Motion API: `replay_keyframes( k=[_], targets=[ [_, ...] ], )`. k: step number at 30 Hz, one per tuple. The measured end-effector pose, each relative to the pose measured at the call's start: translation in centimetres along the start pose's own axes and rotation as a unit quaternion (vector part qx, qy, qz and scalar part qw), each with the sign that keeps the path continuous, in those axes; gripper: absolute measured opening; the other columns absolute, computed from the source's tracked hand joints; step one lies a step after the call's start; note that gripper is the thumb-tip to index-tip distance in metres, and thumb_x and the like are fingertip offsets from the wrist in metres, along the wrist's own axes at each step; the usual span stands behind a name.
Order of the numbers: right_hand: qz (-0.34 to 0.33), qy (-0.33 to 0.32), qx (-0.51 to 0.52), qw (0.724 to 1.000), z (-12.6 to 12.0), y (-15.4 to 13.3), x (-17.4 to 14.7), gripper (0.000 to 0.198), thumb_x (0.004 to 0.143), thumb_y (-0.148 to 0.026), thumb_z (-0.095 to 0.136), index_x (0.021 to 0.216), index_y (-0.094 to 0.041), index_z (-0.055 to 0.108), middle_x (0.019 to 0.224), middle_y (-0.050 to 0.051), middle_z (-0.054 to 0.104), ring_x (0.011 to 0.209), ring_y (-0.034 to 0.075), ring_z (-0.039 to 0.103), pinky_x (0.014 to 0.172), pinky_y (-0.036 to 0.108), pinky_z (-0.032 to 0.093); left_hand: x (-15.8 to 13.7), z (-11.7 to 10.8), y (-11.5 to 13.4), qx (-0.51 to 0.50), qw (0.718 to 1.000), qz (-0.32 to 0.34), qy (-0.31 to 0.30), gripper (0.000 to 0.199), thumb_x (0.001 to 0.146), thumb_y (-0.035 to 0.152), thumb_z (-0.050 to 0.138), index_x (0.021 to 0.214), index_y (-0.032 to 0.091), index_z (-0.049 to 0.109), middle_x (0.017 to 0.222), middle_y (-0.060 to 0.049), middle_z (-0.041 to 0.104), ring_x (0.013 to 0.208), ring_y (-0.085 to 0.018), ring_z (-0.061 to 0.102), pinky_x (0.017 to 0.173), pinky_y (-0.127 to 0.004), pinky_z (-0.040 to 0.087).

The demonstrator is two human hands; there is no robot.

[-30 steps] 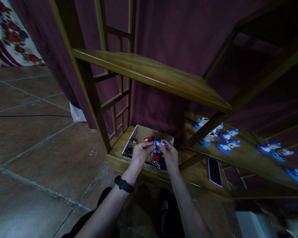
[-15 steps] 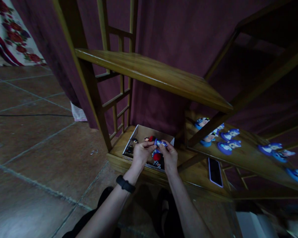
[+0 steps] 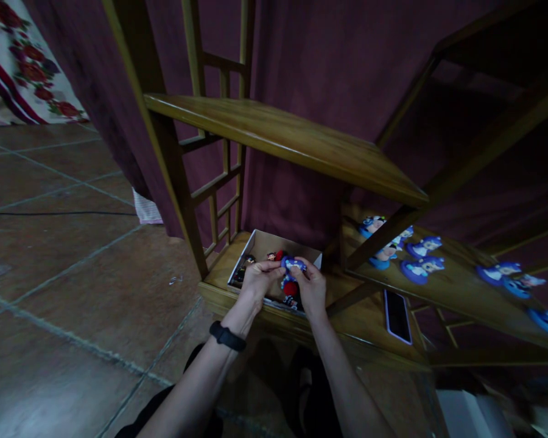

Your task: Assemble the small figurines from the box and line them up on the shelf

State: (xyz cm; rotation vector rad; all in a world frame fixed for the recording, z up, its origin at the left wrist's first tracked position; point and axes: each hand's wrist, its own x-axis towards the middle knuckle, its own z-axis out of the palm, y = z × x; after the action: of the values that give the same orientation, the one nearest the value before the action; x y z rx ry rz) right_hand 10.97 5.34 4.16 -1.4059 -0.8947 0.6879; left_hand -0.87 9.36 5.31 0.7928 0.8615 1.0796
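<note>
Between my two hands is a small blue-and-white figurine [image 3: 294,265], held over an open cardboard box [image 3: 296,248]. My left hand [image 3: 258,280] pinches its left side, with a dark band on that wrist. On its right side, the fingers of my right hand [image 3: 313,285] are closed. Inside the box lie several more small figures, among them a black one [image 3: 241,272] at the left and a red one [image 3: 290,288] just below the held figurine. My hands partly cover the box's contents.
The box stands on the low board of a wooden shelf unit, beneath an upper shelf board [image 3: 283,137]. To the right, several blue figurines [image 3: 422,269] stand on a raised board. A phone [image 3: 397,316] lies on the lower board. A slatted side panel [image 3: 214,182] rises at the left.
The figurine has turned slightly between my fingers, its base now facing differently. Both hands stay at nearly the same place over the box.
</note>
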Motion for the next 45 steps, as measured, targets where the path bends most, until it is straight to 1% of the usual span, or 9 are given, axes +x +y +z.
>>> replay_keyframes(
  k=[8, 14, 19, 24, 27, 30, 34, 39, 45],
  targets=[
    [0.009, 0.017, 0.017, 1.0, 0.2, 0.5, 0.1, 0.037, 0.07, -0.039, 0.062, 0.101, -0.019, 0.064, 0.09, 0.002, 0.067, 0.077, 0.016, 0.06, 0.07, 0.027, 0.049, 0.0, 0.6, -0.6, 0.018, 0.999, 0.028, 0.027, 0.029, 0.046, 0.02, 0.081, 0.071, 0.012, 0.071, 0.069, -0.004, 0.069, 0.063, -0.012, 0.059, 0.069, -0.028, 0.046],
    [-0.02, -0.027, -0.012, 0.999, 0.4, 0.3, 0.3, 0.034, 0.071, -0.036, 0.061, 0.101, -0.02, 0.065, 0.095, 0.002, 0.068, 0.085, 0.018, 0.061, 0.079, 0.029, 0.047, 0.0, 0.3, 0.0, -0.02, 1.0, -0.019, 0.007, 0.027, 0.049, 0.023, 0.08, 0.069, 0.012, 0.066, 0.062, -0.002, 0.063, 0.059, -0.011, 0.057, 0.06, -0.023, 0.046],
    [-0.014, -0.077, 0.039, 0.996, 0.4, 0.1, 0.3, 0.047, 0.071, -0.034, 0.062, 0.116, -0.023, 0.057, 0.103, 0.004, 0.067, 0.092, 0.018, 0.061, 0.085, 0.032, 0.047, 0.0, 0.1, 0.2, -0.076, 0.994, -0.072, 0.019, 0.029, 0.057, 0.017, 0.076, 0.084, 0.013, 0.065, 0.071, -0.003, 0.066, 0.061, -0.011, 0.059, 0.064, -0.026, 0.049],
    [0.017, -0.042, 0.045, 0.998, -0.2, 0.3, 0.6, 0.034, 0.072, -0.035, 0.06, 0.102, -0.021, 0.065, 0.105, 0.004, 0.066, 0.098, 0.019, 0.059, 0.09, 0.035, 0.044, 0.5, -0.4, -0.3, -0.143, 0.978, -0.15, -0.021, 0.014, 0.066, 0.009, 0.069, 0.079, 0.013, 0.066, 0.075, -0.006, 0.067, 0.062, -0.011, 0.061, 0.065, -0.025, 0.05],
    [0.039, -0.079, 0.06, 0.994, -0.4, 0.1, 0.3, 0.032, 0.075, -0.036, 0.056, 0.103, -0.023, 0.065, 0.107, 0.003, 0.066, 0.1, 0.02, 0.058, 0.088, 0.035, 0.045, 0.8, -0.5, -0.7, -0.162, 0.975, -0.149, -0.035, 0.011, 0.068, 0.007, 0.066, 0.077, 0.012, 0.065, 0.074, -0.006, 0.067, 0.062, -0.011, 0.062, 0.065, -0.023, 0.05],
    [0.046, -0.106, 0.068, 0.991, -0.3, -0.3, 0.0, 0.034, 0.075, -0.035, 0.056, 0.107, -0.025, 0.063, 0.107, 0.002, 0.066, 0.098, 0.019, 0.058, 0.086, 0.034, 0.046, 0.8, -0.5, -0.9, -0.145, 0.98, -0.133, -0.036, 0.016, 0.068, 0.007, 0.066, 0.083, 0.013, 0.066, 0.077, -0.006, 0.068, 0.065, -0.012, 0.063, 0.068, -0.024, 0.051],
    [0.026, -0.12, 0.061, 0.991, -0.5, -0.6, 0.2, 0.033, 0.074, -0.035, 0.059, 0.104, -0.024, 0.065, 0.102, 0.001, 0.068, 0.092, 0.019, 0.06, 0.085, 0.033, 0.046, 0.6, -0.5, -0.6, -0.133, 0.982, -0.13, -0.04, 0.025, 0.068, 0.009, 0.067, 0.092, 0.014, 0.066, 0.083, -0.007, 0.069, 0.071, -0.015, 0.065, 0.072, -0.028, 0.052],
    [-0.008, -0.15, 0.06, 0.987, -1.0, -0.7, 0.8, 0.027, 0.073, -0.034, 0.06, 0.098, -0.025, 0.067, 0.099, 0.001, 0.069, 0.093, 0.018, 0.06, 0.088, 0.034, 0.044, 0.4, -0.6, 0.0, -0.169, 0.971, -0.148, -0.082, 0.026, 0.07, 0.012, 0.066, 0.096, 0.014, 0.064, 0.087, -0.008, 0.069, 0.076, -0.017, 0.066, 0.079, -0.035, 0.051],
    [-0.02, -0.172, 0.076, 0.982, -1.7, -1.0, 1.0, 0.021, 0.072, -0.031, 0.063, 0.091, -0.026, 0.07, 0.101, 0.001, 0.068, 0.096, 0.017, 0.06, 0.091, 0.033, 0.042, 0.3, -0.8, 0.2, -0.194, 0.96, -0.17, -0.112, 0.026, 0.069, 0.006, 0.065, 0.094, 0.014, 0.064, 0.089, -0.008, 0.069, 0.082, -0.017, 0.065, 0.086, -0.038, 0.049]
  ],
)
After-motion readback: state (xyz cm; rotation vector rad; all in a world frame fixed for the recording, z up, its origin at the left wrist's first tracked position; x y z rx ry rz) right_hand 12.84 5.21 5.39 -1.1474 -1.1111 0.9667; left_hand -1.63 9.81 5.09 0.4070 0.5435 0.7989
